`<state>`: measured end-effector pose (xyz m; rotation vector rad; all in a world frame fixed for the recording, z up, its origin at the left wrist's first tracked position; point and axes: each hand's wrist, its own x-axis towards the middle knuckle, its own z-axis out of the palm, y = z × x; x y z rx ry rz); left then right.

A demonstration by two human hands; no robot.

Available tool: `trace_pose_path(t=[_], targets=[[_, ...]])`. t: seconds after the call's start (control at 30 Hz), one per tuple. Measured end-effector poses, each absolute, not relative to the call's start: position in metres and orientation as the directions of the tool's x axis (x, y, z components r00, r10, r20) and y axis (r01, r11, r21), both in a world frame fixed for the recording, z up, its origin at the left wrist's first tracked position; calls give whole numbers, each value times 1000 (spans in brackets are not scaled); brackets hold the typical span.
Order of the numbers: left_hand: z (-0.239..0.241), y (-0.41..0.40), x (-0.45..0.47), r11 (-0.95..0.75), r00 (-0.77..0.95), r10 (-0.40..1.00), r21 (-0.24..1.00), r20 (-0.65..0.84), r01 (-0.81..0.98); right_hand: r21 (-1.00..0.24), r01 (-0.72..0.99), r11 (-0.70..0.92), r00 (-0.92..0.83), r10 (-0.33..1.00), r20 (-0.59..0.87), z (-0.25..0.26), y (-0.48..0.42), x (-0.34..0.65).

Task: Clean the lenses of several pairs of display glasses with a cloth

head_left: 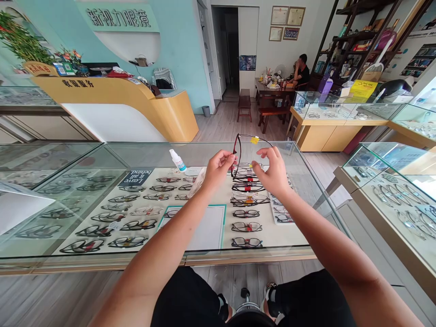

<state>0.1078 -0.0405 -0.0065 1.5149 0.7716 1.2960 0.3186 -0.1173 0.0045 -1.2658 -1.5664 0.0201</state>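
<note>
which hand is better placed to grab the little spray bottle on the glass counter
Left, probably. The spray bottle stands on the glass counter just to the left of the left hand, while the right hand is on the far side of the glasses that both hands hold up.
</note>
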Motion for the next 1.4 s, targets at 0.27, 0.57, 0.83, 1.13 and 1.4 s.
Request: trace_pose_path(t=[0.27,0.57,0.83,1.13,1.4], targets=[[-8,-58,117,-357,328,874,932,358,-66,-760,494,423,172,809,562,-1,-110,314],[-13,-63,123,-396,357,851,917,385,-43,-844,391,367,261,835,484,-8,-104,315],[-11,-64,125,-358,339,864,927,373,-108,-913,228,339,320,859,399,-13,-98,320],[-11,-59,118,-294,243,913,942,328,-163,-933,204,296,345,870,352,-14,-92,328],[-7,-46,112,-333,42,933,900,358,-282,-884,445,141,350,882,317,-15,-94,332]])
